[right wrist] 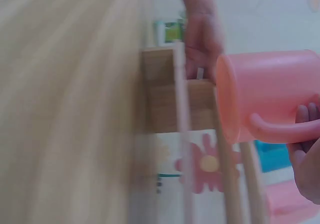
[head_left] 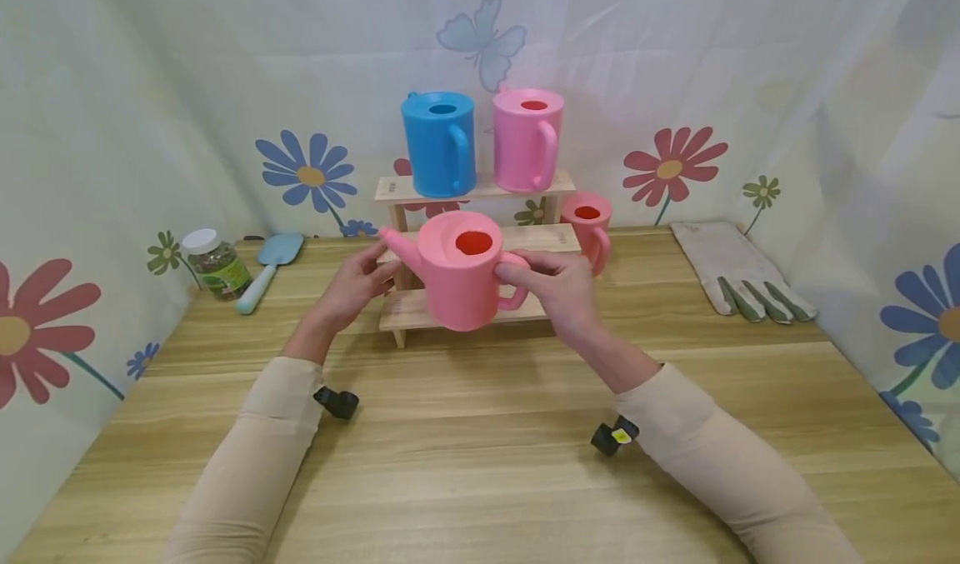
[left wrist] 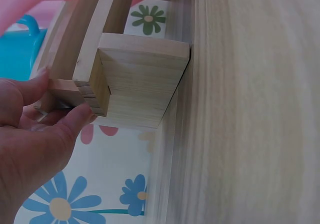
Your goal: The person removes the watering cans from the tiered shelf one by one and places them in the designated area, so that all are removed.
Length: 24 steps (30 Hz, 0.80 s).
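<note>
A pink watering can (head_left: 457, 289) is held up in front of a stepped wooden stand (head_left: 408, 312), upright with its spout to the left. My right hand (head_left: 558, 289) grips its handle; the right wrist view shows the fingers (right wrist: 302, 115) behind the handle. At the stand's left end is my left hand (head_left: 348, 285). In the left wrist view its fingers and thumb pinch the end of one wooden step (left wrist: 67, 87). On the top step stand a blue watering can (head_left: 435, 152) and a pink one (head_left: 517, 147), handles toward the right front.
Another pink watering can (head_left: 585, 222) sits behind the stand's right side. Toward the left back are a white-lidded jar (head_left: 217, 268) and a small light-blue shovel (head_left: 277, 252). A pair of gardening gloves (head_left: 731, 264) lies at the right back. Flowered curtains border the wooden table (head_left: 480, 447).
</note>
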Each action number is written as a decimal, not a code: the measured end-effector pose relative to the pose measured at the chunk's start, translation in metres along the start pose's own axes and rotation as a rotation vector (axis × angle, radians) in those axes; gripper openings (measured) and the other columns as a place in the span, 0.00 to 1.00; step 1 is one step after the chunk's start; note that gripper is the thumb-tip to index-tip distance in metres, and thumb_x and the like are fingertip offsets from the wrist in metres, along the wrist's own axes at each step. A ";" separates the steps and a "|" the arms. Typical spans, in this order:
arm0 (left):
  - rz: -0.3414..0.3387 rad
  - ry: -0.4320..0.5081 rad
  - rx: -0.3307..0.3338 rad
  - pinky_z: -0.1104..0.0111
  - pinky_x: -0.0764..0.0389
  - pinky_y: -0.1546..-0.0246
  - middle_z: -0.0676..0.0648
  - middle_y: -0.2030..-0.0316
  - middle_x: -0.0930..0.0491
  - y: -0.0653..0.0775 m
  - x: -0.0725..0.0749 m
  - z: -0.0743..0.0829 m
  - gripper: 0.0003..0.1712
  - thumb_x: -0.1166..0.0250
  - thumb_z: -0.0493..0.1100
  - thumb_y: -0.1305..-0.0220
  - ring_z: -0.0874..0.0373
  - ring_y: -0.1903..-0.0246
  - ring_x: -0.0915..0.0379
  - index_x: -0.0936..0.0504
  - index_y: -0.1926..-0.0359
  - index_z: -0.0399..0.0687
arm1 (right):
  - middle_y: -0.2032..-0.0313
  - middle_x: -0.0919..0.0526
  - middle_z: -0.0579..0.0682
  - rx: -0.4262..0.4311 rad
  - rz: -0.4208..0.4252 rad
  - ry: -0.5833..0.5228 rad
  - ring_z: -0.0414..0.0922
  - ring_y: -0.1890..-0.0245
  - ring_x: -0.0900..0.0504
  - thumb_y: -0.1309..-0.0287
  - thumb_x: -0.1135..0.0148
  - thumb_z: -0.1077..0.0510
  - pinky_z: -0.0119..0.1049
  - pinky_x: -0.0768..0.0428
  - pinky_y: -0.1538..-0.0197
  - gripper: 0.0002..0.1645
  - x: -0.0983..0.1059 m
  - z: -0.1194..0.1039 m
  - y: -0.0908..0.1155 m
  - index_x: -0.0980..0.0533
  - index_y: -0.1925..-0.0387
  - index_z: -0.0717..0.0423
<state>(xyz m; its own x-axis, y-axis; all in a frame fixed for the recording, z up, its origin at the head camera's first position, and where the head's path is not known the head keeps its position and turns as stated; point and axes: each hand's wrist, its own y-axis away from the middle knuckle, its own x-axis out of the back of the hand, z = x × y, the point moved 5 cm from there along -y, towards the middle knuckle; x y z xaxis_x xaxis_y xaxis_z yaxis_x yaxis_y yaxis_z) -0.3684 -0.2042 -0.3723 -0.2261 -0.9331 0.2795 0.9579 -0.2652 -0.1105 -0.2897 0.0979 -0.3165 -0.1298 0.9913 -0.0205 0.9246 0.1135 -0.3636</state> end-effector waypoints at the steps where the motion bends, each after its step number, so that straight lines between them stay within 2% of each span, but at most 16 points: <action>1: 0.003 -0.004 0.005 0.49 0.33 0.34 0.46 0.23 0.49 0.000 0.000 0.000 0.35 0.44 0.46 0.24 0.44 0.30 0.41 0.45 0.21 0.56 | 0.63 0.11 0.53 0.026 0.004 -0.001 0.51 0.59 0.13 0.43 0.25 0.56 0.35 0.20 0.50 0.20 0.003 -0.005 -0.001 0.15 0.50 0.60; 2: 0.003 -0.009 0.010 0.49 0.33 0.34 0.47 0.23 0.49 0.000 0.000 0.000 0.36 0.44 0.46 0.24 0.44 0.30 0.41 0.45 0.21 0.57 | 0.64 0.11 0.53 0.050 0.010 0.002 0.51 0.59 0.13 0.43 0.26 0.57 0.34 0.23 0.46 0.20 0.006 -0.011 -0.002 0.15 0.50 0.60; 4: -0.002 -0.009 0.015 0.50 0.33 0.34 0.45 0.23 0.50 0.000 0.000 0.001 0.37 0.44 0.46 0.24 0.44 0.29 0.42 0.48 0.20 0.56 | 0.67 0.11 0.53 0.081 0.034 0.003 0.53 0.63 0.13 0.43 0.26 0.57 0.35 0.23 0.46 0.19 0.014 -0.020 -0.004 0.15 0.50 0.60; 7: -0.017 0.001 0.014 0.50 0.35 0.34 0.43 0.22 0.52 0.001 -0.001 0.001 0.38 0.44 0.45 0.23 0.45 0.28 0.44 0.50 0.20 0.52 | 0.67 0.12 0.52 0.085 0.095 0.000 0.51 0.65 0.14 0.44 0.25 0.55 0.28 0.22 0.52 0.19 0.029 -0.031 -0.005 0.14 0.51 0.57; 9: -0.023 0.014 0.010 0.51 0.36 0.33 0.42 0.22 0.53 0.001 -0.001 0.001 0.38 0.44 0.45 0.23 0.46 0.28 0.46 0.51 0.20 0.51 | 0.66 0.12 0.53 0.089 0.132 -0.048 0.51 0.66 0.14 0.45 0.24 0.57 0.31 0.16 0.64 0.19 0.039 -0.039 -0.007 0.14 0.52 0.59; 12: -0.026 0.019 0.007 0.51 0.36 0.33 0.43 0.22 0.54 0.001 -0.002 0.000 0.38 0.44 0.46 0.23 0.46 0.27 0.47 0.51 0.20 0.51 | 0.63 0.12 0.54 0.105 0.191 -0.101 0.48 0.63 0.14 0.45 0.24 0.58 0.31 0.15 0.61 0.20 0.056 -0.052 -0.008 0.14 0.52 0.61; 19: -0.031 0.013 -0.011 0.49 0.37 0.33 0.44 0.22 0.56 0.002 -0.002 0.000 0.38 0.45 0.45 0.23 0.44 0.27 0.49 0.52 0.20 0.50 | 0.62 0.12 0.55 0.190 0.334 -0.109 0.47 0.63 0.12 0.46 0.24 0.59 0.35 0.16 0.50 0.19 0.097 -0.083 -0.008 0.14 0.52 0.62; 24: -0.023 -0.002 -0.001 0.50 0.35 0.33 0.46 0.21 0.56 0.003 -0.002 0.000 0.38 0.45 0.47 0.23 0.46 0.27 0.49 0.51 0.20 0.52 | 0.64 0.13 0.58 0.252 0.446 -0.223 0.49 0.64 0.13 0.51 0.21 0.62 0.36 0.16 0.52 0.22 0.127 -0.094 -0.011 0.15 0.54 0.66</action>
<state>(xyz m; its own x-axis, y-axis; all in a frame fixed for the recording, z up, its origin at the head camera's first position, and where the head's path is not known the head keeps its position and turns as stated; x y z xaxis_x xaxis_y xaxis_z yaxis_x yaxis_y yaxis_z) -0.3652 -0.2035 -0.3729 -0.2477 -0.9264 0.2837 0.9523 -0.2867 -0.1047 -0.2824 0.2286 -0.2275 0.1563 0.8986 -0.4100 0.7967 -0.3601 -0.4853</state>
